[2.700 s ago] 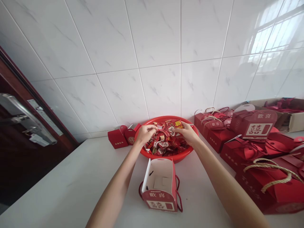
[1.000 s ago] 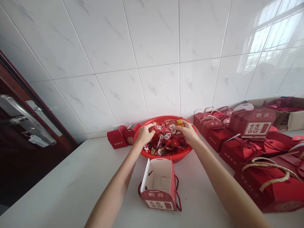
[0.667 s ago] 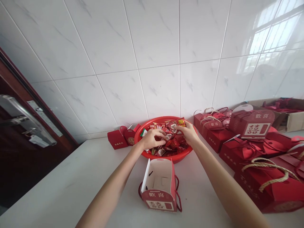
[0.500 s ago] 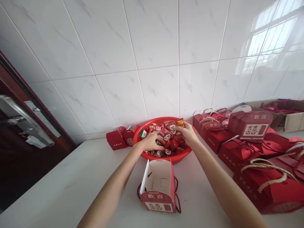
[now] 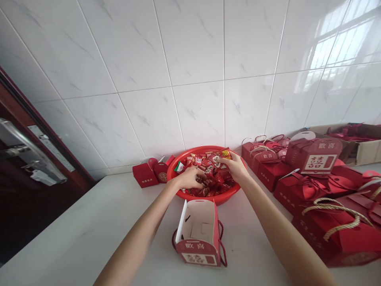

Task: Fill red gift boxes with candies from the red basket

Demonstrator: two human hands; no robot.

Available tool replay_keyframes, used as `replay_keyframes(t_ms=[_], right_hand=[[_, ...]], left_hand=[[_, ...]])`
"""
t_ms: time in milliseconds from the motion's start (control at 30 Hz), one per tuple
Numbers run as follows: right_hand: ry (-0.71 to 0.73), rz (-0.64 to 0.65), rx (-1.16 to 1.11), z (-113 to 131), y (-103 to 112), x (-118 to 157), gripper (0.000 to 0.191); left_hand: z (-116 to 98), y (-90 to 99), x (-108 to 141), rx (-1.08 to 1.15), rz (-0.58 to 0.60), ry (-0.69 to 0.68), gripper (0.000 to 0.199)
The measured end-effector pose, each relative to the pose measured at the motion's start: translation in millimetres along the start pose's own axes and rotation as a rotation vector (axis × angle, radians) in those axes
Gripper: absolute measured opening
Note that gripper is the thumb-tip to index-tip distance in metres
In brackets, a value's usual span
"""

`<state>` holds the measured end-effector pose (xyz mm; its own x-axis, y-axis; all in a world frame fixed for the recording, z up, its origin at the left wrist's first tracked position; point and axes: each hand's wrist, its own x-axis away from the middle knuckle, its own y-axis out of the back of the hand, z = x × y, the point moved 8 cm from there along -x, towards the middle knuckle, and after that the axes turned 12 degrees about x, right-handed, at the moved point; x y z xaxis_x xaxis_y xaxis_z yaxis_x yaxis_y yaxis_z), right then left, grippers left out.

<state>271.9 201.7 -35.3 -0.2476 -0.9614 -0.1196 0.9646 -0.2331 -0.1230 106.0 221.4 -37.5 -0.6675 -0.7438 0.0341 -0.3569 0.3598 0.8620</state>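
Note:
A red plastic basket (image 5: 170, 174) full of wrapped candies (image 5: 223, 178) stands against the wall, and both my hands are in it. My left hand (image 5: 189, 178) is over the near-left part, thumb and fingers curled around a wrapped candy; its fingertips are partly hidden. At the right side, my right hand (image 5: 234, 163) pinches a red-wrapped candy (image 5: 216, 159) with a pale heart-shaped label. In front of the basket, between my forearms, an open red gift box (image 5: 200, 247) shows its bare white inside. Dark red cord handles hang at its sides.
Two small red boxes (image 5: 145, 174) sit left of the basket. Several closed red gift boxes (image 5: 320, 157), some with rope handles, are piled at right. A cardboard carton (image 5: 367, 153) stands behind them. Tiled wall (image 5: 199, 115) backs the white tabletop (image 5: 89, 222); a door (image 5: 26, 190) is at left.
My left hand has shifted slightly among the candies, and a candy now shows between its thumb and fingers. My right hand stays nearly in place. The open box has not moved.

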Motion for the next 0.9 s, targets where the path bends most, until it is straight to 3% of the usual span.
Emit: replay_keyframes(t_ms=[133,233,367,433,500,667,733,800,900], right_hand=[[0.008,0.004,-0.001,0.1,-0.1,-0.5,0.031],[0.016,0.012,-0.003,0.6,-0.5,-0.3,0.031],[0.027,0.009,-0.013,0.5,-0.4,-0.5,0.034],[0.028,-0.008,-0.018,-0.5,0.7,-1.2,0.034],[0.034,-0.03,-0.028,-1.0,2.4,-2.0,0.033],[0.047,-0.06,-0.05,0.0,5.0,-2.9,0.03],[0.049,-0.061,-0.056,0.6,5.0,-2.8,0.029],[0.051,-0.062,-0.063,0.8,4.8,-2.7,0.029],[0.048,-0.069,-0.075,-0.1,4.7,-3.1,0.03]], left_hand=[[6.5,5.1,-3.0,0.037,-0.096,-0.041,0.044],[13.6,15.5,-2.9,0.017,-0.247,-0.032,0.05],[4.7,31.2,4.0,0.043,-0.429,-0.175,0.038],[-7.4,31.3,6.5,0.119,-0.387,-0.298,0.022],[-18.1,25.8,6.3,0.196,-0.272,-0.348,0.017],[-38.5,-8.0,-2.6,0.122,0.062,-0.262,0.057],[-43.5,-17.3,-7.7,0.005,0.084,-0.234,0.059],[-43.5,-22.5,-12.7,-0.056,0.077,-0.188,0.049],[-39.2,-23.9,-15.4,-0.021,0.061,-0.152,0.036]])
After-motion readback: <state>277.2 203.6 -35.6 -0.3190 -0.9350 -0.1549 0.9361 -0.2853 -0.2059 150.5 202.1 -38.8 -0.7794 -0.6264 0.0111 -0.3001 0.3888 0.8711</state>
